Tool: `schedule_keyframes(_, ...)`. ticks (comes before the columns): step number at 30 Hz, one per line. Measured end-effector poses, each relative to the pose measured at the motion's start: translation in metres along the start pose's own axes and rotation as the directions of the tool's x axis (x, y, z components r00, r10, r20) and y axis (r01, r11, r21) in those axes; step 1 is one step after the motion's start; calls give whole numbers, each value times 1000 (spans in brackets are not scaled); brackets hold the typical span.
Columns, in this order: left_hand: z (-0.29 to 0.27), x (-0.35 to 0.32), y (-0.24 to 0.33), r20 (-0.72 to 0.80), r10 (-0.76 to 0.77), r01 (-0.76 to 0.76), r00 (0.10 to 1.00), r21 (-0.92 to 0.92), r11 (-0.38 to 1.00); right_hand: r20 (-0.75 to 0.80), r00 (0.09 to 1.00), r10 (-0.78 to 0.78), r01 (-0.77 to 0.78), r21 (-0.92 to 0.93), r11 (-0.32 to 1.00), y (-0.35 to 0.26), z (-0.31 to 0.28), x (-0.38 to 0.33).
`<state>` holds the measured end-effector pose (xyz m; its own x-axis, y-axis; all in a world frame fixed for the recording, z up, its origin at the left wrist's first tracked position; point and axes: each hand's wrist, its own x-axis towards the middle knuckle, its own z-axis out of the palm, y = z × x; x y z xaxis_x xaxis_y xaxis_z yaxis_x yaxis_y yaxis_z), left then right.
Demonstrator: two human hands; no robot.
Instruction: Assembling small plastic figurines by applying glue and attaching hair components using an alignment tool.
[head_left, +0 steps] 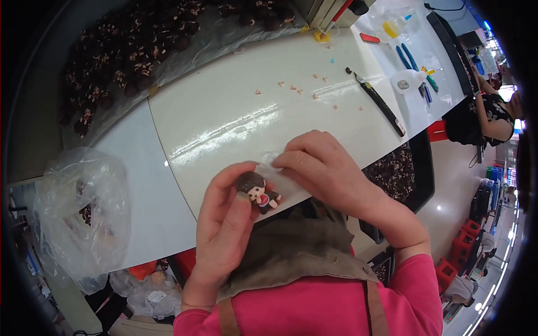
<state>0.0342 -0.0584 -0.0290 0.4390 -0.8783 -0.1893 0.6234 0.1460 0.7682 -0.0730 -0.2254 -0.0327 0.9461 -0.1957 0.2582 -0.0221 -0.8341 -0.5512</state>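
A small toy figurine (pixel 259 193) with a dark brown head and body, a pale face and a red round patch in front is held upright between the thumb and fingers of my left hand (pixel 224 224). Just to its right, my right hand (pixel 325 171) pinches a crumpled piece of white tissue or cloth (pixel 269 159) by its edge. The white piece is close to the figurine's head; whether they touch I cannot tell. Both hands are over the near edge of the white board (pixel 224 126).
Pale scraps (pixel 294 88) and a black-handled craft knife (pixel 381 106) lie on the board. Many similar figurines (pixel 134 61) are heaped at far left, beside a clear plastic bag (pixel 84 207). Pliers (pixel 408 56) and a white squeeze bottle (pixel 408 82) are at right; below them sits a black tray (pixel 428 176).
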Motion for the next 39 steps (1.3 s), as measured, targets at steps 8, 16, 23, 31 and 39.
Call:
schedule_keyframes(8, -5, 5, -2, -28, -18, 20, 999, 81, 997, -302, 924, 234, -319, -276, 907, 51, -69, 16)
schedule_keyframes(16, -7, 9, 2, -36, -65, 68, 997, 74, 995, -197, 979, 51, -109, -295, 949, 39, -36, 48)
schedule_keyframes(23, -9, 8, 2, -11, -51, 52, 999, 69, 996, -77, 997, 25, -59, -486, 872, 43, -16, 62)
schedule_keyframes(31, -13, 5, -2, 25, 7, -8, 1000, 54, 998, -57, 994, 95, -107, -279, 954, 20, -17, 50)
schedule_keyframes(39, -11, 4, -2, 17, 13, -14, 1000, 55, 998, 160, 875, 456, -354, 855, 379, -8, -13, -5)
